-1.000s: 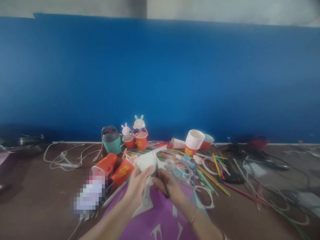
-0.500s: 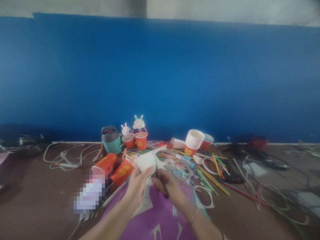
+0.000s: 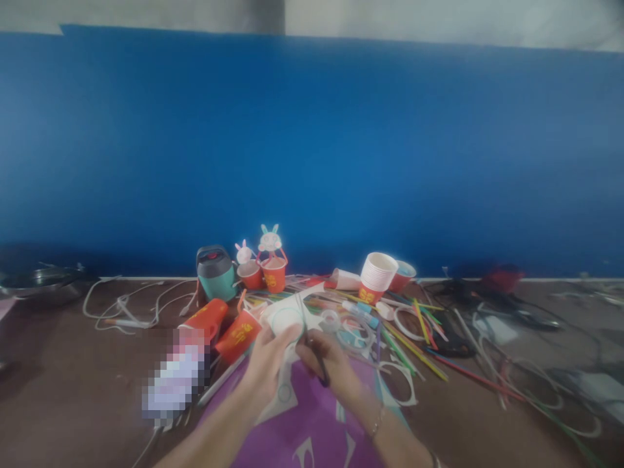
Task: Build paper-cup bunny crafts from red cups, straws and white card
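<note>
Pinched in my left hand (image 3: 270,356) is a piece of white paper (image 3: 286,317) with a circle drawn on it in green. My right hand (image 3: 325,359) is closed around the dark handles of a pair of scissors (image 3: 322,369), whose blades lie along the right edge of the circle. Both hands are close together above a purple sheet (image 3: 312,422). Under my left wrist, a white scrap (image 3: 284,398) with a small drawn circle rests on that sheet.
Orange paper cups (image 3: 240,335) lie left of my hands; a stack of cups (image 3: 377,276) stands behind. Rabbit faces top two cups (image 3: 273,273) near a teal flask (image 3: 215,273). Colored pipe cleaners (image 3: 414,351) and a ring-shaped paper offcut (image 3: 414,390) are at right.
Almost nothing differs. Both hands keep their places on the paper and the scissors; the whole view has shifted very slightly.
</note>
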`<action>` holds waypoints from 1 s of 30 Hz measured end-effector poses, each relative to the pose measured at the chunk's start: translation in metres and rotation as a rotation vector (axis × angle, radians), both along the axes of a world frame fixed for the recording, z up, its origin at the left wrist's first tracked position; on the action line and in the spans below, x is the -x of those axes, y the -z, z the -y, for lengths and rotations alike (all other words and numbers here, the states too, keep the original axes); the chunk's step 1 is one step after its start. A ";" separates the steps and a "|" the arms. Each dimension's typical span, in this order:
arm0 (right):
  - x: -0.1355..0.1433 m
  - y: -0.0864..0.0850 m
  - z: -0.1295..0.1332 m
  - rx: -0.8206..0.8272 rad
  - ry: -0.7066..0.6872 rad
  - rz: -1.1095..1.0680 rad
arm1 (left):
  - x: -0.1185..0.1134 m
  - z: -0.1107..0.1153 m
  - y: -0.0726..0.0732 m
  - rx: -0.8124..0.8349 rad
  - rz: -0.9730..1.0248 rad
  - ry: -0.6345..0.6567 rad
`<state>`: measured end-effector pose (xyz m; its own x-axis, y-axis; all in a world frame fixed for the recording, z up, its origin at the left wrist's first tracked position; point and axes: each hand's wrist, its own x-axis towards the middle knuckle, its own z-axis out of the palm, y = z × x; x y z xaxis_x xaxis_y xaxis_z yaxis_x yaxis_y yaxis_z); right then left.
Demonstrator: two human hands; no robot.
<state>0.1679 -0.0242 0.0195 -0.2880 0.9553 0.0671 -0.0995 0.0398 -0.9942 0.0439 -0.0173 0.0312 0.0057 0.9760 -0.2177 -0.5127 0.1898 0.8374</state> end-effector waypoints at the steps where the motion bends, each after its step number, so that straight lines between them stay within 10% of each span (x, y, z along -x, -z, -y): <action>1: 0.000 0.001 0.000 0.001 0.001 -0.005 | 0.000 0.000 0.000 0.001 0.001 0.005; 30: -0.006 0.005 -0.003 0.029 -0.023 -0.071 | 0.009 -0.005 -0.008 -0.124 -0.042 0.125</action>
